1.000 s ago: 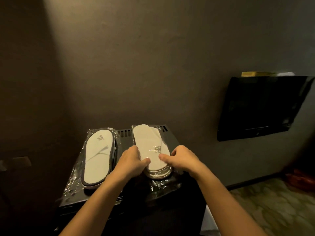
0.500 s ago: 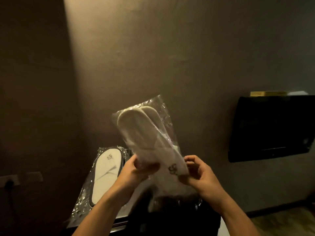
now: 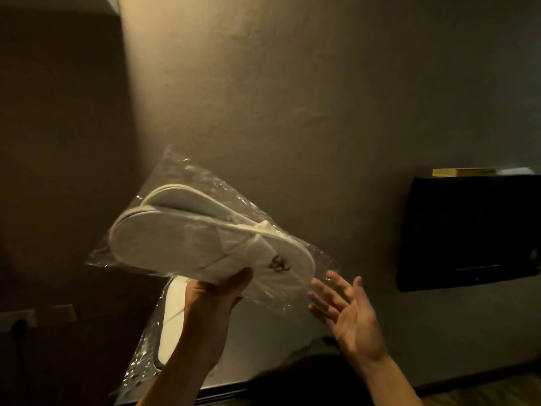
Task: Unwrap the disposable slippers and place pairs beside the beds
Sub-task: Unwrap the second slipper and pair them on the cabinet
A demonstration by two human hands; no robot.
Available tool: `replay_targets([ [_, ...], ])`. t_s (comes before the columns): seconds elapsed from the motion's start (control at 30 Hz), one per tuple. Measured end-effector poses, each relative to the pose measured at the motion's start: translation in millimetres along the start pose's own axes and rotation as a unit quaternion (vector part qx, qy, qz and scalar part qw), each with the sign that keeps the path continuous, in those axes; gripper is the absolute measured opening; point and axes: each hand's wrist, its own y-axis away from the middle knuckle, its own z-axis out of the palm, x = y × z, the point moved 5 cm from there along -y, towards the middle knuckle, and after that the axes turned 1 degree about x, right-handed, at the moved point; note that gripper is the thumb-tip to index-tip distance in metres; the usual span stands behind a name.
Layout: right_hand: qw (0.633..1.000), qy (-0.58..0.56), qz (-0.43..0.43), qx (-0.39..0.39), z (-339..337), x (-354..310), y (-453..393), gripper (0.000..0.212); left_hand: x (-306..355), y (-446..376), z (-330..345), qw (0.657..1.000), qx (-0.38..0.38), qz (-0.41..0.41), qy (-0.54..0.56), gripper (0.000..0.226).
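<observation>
The wrapped slipper pair [image 3: 205, 241] is held up before the wall [image 3: 322, 98], above the second wrapped pair [image 3: 172, 317] lying on the tabletop [image 3: 234, 376]. A mounted screen [image 3: 468, 230] hangs to the right.

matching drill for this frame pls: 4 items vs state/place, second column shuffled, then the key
Items:
1. left hand
2. right hand
3. raised pair of white slippers in clear plastic wrap
4. second wrapped white slipper pair

States:
A. lying on the dark cabinet top
B. open, palm up, fingers at the wrap's edge
C. held tilted in the air in front of the wall
D. gripping the wrapped pair from below

Pairs: 1-D, 2-B, 3-C, 4-A
</observation>
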Motion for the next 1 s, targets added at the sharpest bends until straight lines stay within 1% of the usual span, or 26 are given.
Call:
replay_targets([
  [0.03,1.000,-0.013,0.008,0.015,-1.3,1.4,-1.0,0.056,-2.1,-1.3,-3.6,1.000,0.018,-0.010,0.016,0.060],
  [0.1,0.999,0.008,0.012,0.041,0.2,2.7,-1.3,0.046,-8.0,-3.9,-9.1,0.998,0.037,-0.028,0.045,0.050],
  [0.13,0.998,0.036,-0.001,0.048,3.5,2.6,-1.1,0.037,-12.5,-4.7,-10.9,0.996,0.039,-0.048,0.068,0.047],
  [0.2,0.992,0.099,-0.056,0.057,12.9,-1.8,-1.6,0.021,-20.9,-5.3,-12.3,0.988,0.047,-0.091,0.117,0.048],
  [0.23,0.990,0.104,-0.076,0.051,18.5,-3.4,-1.8,0.016,-24.0,-5.1,-12.5,0.983,0.057,-0.108,0.134,0.050],
  [0.27,0.991,0.095,-0.084,0.042,24.2,-4.2,-1.1,0.018,-26.8,-4.6,-12.0,0.980,0.068,-0.119,0.146,0.049],
  [0.3,0.993,0.082,-0.086,0.026,29.3,-3.8,0.5,0.025,-29.4,-3.6,-10.1,0.977,0.076,-0.128,0.153,0.048],
  [0.37,0.996,0.061,-0.070,-0.019,38.6,0.2,4.5,0.038,-35.0,-1.1,-4.1,0.975,0.076,-0.141,0.154,0.047],
  [0.43,0.994,0.074,-0.051,-0.056,46.0,2.9,10.0,0.043,-39.9,2.7,2.3,0.973,0.077,-0.154,0.154,0.048],
  [0.47,0.993,0.093,-0.051,-0.060,48.7,2.6,11.1,0.044,-42.8,4.4,4.0,0.972,0.081,-0.158,0.156,0.049],
  [0.53,0.990,0.123,-0.065,-0.038,53.6,-0.5,9.8,0.044,-49.6,8.6,6.3,0.969,0.092,-0.168,0.153,0.043],
  [0.63,0.974,0.185,-0.125,0.036,51.9,-9.1,4.5,0.047,-57.5,16.8,13.6,0.973,0.076,-0.182,0.122,0.021],
  [0.67,0.970,0.191,-0.139,0.050,48.7,-10.5,2.4,0.048,-58.6,18.7,14.9,0.974,0.062,-0.185,0.114,0.020],
  [0.7,0.971,0.182,-0.142,0.061,45.0,-11.7,0.8,0.049,-56.1,20.1,14.6,0.974,0.054,-0.192,0.112,0.024],
  [0.77,0.970,0.167,-0.152,0.090,32.0,-17.8,-2.5,0.050,-43.6,14.1,1.1,0.974,0.072,-0.176,0.126,0.049],
  [0.8,0.965,0.173,-0.163,0.111,23.0,-22.5,-4.0,0.050,-34.6,7.3,-11.0,0.976,0.085,-0.151,0.135,0.056],
  [0.83,0.958,0.183,-0.175,0.131,14.4,-28.5,-5.0,0.050,-23.3,0.1,-23.6,0.980,0.089,-0.120,0.131,0.055],
  [0.9,0.944,0.205,-0.210,0.154,-0.5,-39.6,-5.7,0.047,-3.6,-11.8,-46.1,0.991,0.083,-0.065,0.086,0.044],
  [0.97,0.919,0.251,-0.258,0.162,-5.4,-46.3,-3.9,0.048,5.3,-19.2,-59.3,0.996,0.077,-0.037,0.024,0.042],
  [1.0,0.903,0.279,-0.282,0.164,-4.9,-48.2,-2.0,0.045,5.5,-21.0,-61.7,0.997,0.070,-0.031,-0.006,0.044],
])
